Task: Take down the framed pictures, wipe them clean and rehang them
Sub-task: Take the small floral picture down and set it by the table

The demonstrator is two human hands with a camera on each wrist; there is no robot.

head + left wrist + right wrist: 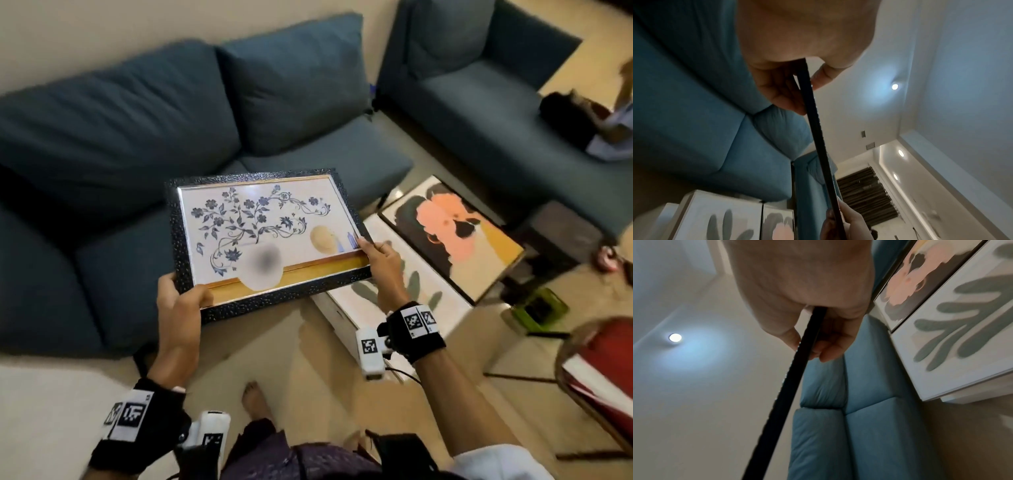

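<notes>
Blue sofa (144, 144): landmark, L-shaped, cushioned; a soft landing only for what falls directly over its seat.

Orange-flower picture (455, 236): on the floor beside the sofa's seat corner, face up, overlapping the leaf picture. Risk: struck glass if anything held above it drops.

Leaf picture (404, 291): on the floor just out from the sofa, partly under the orange-flower picture. Risk: a foot set on it while the person turns.

Floral picture (263, 233): dark speckled frame, blue flowers on white; held in the air, face up and tilted, over the sofa's front edge. No cloth in view; whether it is wiped cannot be told.

Left hand (181, 305): thumb over the frame's near left corner, fingers curled under its back, gripping it.

Right hand (383, 263): fingers and thumb pinch the frame's right near corner.

Hazard judged: both holds sit on one long edge, so the far edge is unsupported; a slackened pinch would likely let the frame swing down onto the floor pictures.
</notes>
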